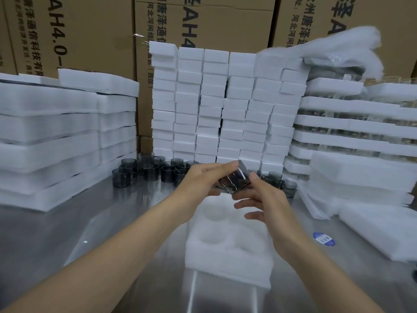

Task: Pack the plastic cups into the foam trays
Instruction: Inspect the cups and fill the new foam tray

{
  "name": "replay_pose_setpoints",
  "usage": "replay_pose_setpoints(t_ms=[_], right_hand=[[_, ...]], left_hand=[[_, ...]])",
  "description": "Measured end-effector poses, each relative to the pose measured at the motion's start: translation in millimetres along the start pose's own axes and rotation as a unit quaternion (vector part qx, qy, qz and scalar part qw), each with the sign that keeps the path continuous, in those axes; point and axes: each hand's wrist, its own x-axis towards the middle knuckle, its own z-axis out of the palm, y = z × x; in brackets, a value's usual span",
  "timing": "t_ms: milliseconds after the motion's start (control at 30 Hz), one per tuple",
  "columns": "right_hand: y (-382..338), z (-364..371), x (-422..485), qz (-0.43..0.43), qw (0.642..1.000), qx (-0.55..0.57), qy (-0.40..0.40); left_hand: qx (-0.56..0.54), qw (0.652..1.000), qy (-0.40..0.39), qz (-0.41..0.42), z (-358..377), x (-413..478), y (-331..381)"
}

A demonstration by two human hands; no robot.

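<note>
A smoky grey clear plastic cup (237,179) is held tilted in the air above a white foam tray (228,247). My left hand (200,179) grips it from the left, fingers curled over its top. My right hand (259,197) touches its right side with the thumb, while the other fingers are spread loosely below. The tray lies on the steel table (117,222) in front of me, and its round pockets show no cups. Several more grey cups (149,170) stand at the back of the table, with a few others (282,180) to the right.
Stacks of white foam blocks (225,105) rise behind the cups. Foam tray piles (56,136) stand at left, and packed trays (352,123) and loose foam sheets (370,224) at right. Cardboard boxes (85,30) form the back wall. A blue sticker (324,239) lies on the table.
</note>
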Motion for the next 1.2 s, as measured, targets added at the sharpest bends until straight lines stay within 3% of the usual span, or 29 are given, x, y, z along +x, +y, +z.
replay_pose_setpoints(t_ms=[67,133,200,267,400,600,867,1000,1100,1200], right_hand=[[8.3,-5.4,2.9,-0.035,0.996,-0.053,0.054],[19.8,-16.5,8.1,-0.072,0.973,-0.202,0.089],[32.4,-25.2,10.6,-0.055,0.933,-0.354,0.043],[37.3,-28.0,11.1,-0.001,0.916,-0.402,0.005],[33.4,-25.8,12.2,-0.014,0.913,-0.408,0.0],[24.9,-15.9,4.2,-0.053,0.882,-0.464,-0.07],[26.5,-18.2,5.1,-0.054,0.883,-0.463,-0.065],[24.3,-18.9,1.5,-0.077,0.893,-0.441,-0.053],[23.9,-20.2,2.3,-0.131,0.92,-0.366,-0.057],[22.3,-19.7,0.9,-0.129,0.94,-0.303,-0.087]], left_hand=[[-0.008,0.999,0.046,-0.007,-2.1,3.1,-4.9],[-0.027,0.996,0.089,-0.011,-5.5,7.5,-10.9],[-0.033,0.992,0.119,-0.005,-9.1,12.2,-17.0],[-0.027,0.99,0.137,0.002,-12.5,15.7,-24.4],[0.022,0.986,0.164,-0.001,-19.1,20.9,-40.5],[0.131,0.976,0.17,0.026,-19.9,23.9,-51.6],[0.273,0.954,0.092,0.077,-10.1,16.8,-56.3],[0.236,0.967,0.059,0.075,-11.8,13.1,-50.9],[0.167,0.983,0.018,0.075,-11.3,11.0,-40.6],[0.116,0.99,-0.007,0.075,-5.1,8.7,-38.3]])
